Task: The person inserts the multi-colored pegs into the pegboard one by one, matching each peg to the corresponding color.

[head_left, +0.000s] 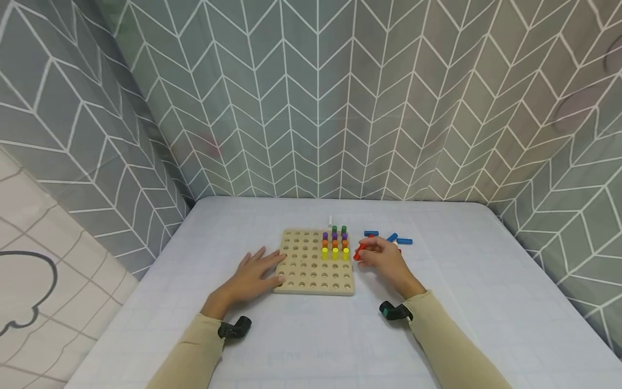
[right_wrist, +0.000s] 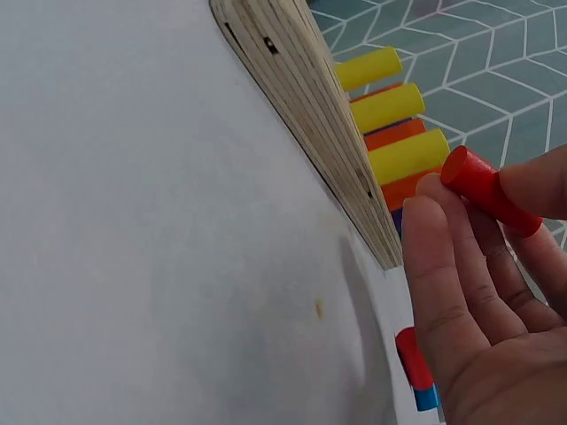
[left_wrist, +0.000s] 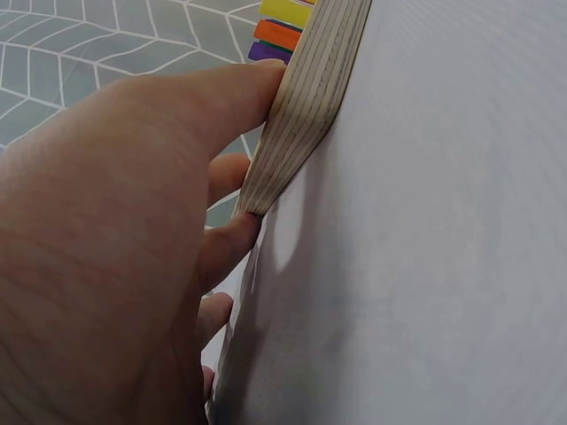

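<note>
A wooden pegboard (head_left: 301, 273) lies flat on the table, with rows of yellow pegs (head_left: 335, 253), orange pegs (head_left: 335, 244), purple pegs (head_left: 334, 236) and green pegs (head_left: 344, 229) upright in its right-hand holes. My left hand (head_left: 250, 275) rests against the board's left edge, thumb and fingertips touching it and fingers loosely spread. Just off the right edge, my right hand (head_left: 386, 262) pinches a red peg (right_wrist: 492, 190) between thumb and fingers, tilted and clear of the board. In the right wrist view, another red peg (right_wrist: 413, 358) lies on the table beyond the fingers.
Blue pegs (head_left: 404, 241) lie loose on the white-covered table (head_left: 311, 335), behind and right of my right hand. Behind the board is a small white peg (head_left: 330, 220). A patterned curtain (head_left: 320, 108) hangs at the table's far edge.
</note>
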`<state>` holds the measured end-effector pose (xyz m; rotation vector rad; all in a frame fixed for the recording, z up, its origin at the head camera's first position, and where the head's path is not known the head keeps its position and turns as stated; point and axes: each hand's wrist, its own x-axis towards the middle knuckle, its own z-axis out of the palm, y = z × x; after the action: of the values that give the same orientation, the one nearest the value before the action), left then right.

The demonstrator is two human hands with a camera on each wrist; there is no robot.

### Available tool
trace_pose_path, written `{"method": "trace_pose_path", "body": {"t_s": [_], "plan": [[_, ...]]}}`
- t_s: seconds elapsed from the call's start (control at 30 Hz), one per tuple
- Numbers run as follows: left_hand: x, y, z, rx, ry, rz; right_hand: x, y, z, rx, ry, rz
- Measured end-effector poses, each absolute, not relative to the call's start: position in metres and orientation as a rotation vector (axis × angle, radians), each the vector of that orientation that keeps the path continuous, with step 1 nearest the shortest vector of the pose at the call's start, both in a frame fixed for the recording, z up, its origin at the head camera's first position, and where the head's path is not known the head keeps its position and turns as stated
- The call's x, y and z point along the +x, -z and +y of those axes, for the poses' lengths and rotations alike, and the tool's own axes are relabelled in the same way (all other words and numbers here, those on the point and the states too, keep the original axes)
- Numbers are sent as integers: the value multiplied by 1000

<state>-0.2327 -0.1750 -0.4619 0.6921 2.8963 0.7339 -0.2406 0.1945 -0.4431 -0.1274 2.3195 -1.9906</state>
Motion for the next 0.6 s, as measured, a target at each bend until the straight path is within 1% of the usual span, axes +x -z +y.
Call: {"method": "trace_pose_path", "body": {"t_s": [0.6], "plan": [[-235, 464, -176, 691, -714, 2889, -235, 445, 180, -220, 1797, 2460]]}}
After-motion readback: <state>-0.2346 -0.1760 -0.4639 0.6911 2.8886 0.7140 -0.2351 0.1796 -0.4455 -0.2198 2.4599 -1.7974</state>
